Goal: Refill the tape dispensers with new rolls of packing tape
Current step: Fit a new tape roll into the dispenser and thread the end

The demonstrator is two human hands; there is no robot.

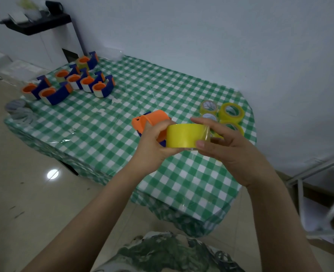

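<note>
Above the middle of the green checked table [111, 122], my left hand [152, 146] grips an orange and blue tape dispenser [152, 119]. A yellow roll of packing tape [183, 135] is pressed against the dispenser's side, with my right hand [227, 146] shut on the roll, thumb below and fingers over the top. Several more yellow rolls [231, 111] lie on the table's right side behind my right hand. Several blue dispensers with orange hubs [87, 83] stand grouped at the far left of the table.
A few empty tape cores [18, 108] lie at the table's left edge. A white cabinet with a black shelf [44, 24] stands behind the table. White metal framing [319, 185] is at the right. Shiny floor tiles surround the low table.
</note>
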